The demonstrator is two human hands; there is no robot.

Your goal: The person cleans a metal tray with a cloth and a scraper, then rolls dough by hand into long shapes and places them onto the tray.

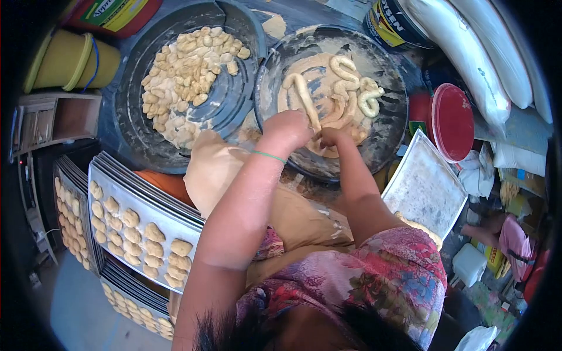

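Observation:
A long dough rope (304, 98) lies in the round black tray (389, 131), which is dusted with flour or crumbs. My left hand (290, 128) is closed around the lower end of this rope. Just to its right, my right hand (333, 138) has its fingers pressed together low in the tray; what they hold, if anything, is hidden. Coiled dough ropes (370, 98) rest farther right in the same tray. Many small dough pieces (187, 58) fill part of the other black tub (133, 117) at the left.
Metal trays (137, 234) of dough pieces are stacked at the lower left. A pale metal tray (427, 184) and a red-lidded bucket (453, 123) stand to the right. A dark paint bucket (395, 23) sits at the back, and a yellow bucket (73, 61) at the upper left.

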